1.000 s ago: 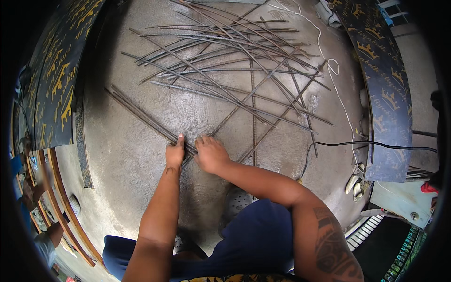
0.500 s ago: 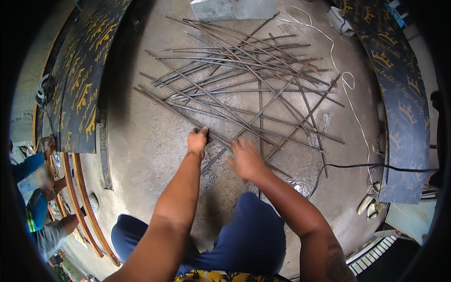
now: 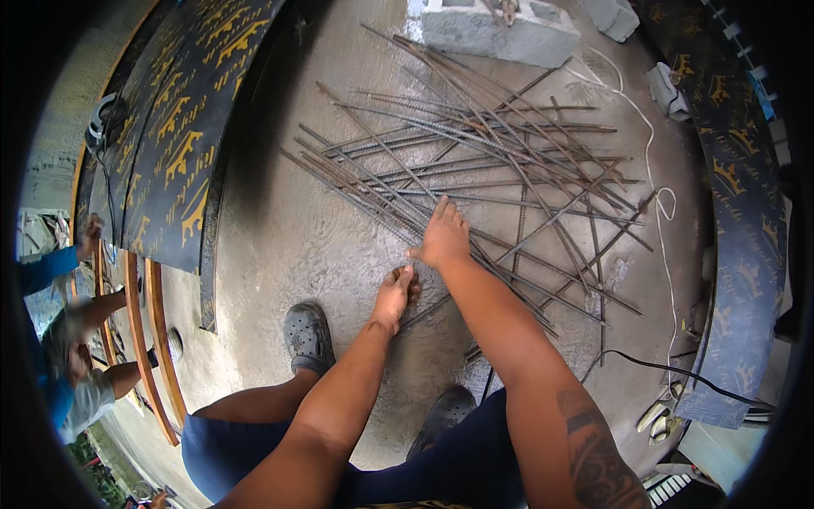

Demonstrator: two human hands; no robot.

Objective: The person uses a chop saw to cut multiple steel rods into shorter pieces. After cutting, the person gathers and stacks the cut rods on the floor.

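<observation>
Ribbed steel rebars [image 3: 373, 182] lie crisscrossed in a loose pile on the concrete floor. Several of them run side by side along the pile's near left edge. Across these reaches my right hand [image 3: 446, 236], its fingers stretched forward over the bars and its thumb spread to the near side. My left hand [image 3: 395, 299] is just below and left of it, fingers curled in toward the thumb; what they hold, if anything, is hidden. Beside the left hand, the end of another rebar slants along the floor.
Concrete blocks [image 3: 500, 38] stand beyond the pile. Dark printed panels [image 3: 174, 144] lie left, another panel [image 3: 738, 254] right. A white cord [image 3: 651, 144] and a black cable [image 3: 670, 367] cross the floor. At far left a person in blue sleeves is near wooden strips [image 3: 165, 339].
My left hand has come off the rebar and moved down and right. My right hand has moved forward over the bars. The bars at the near left edge now lie closer together.
</observation>
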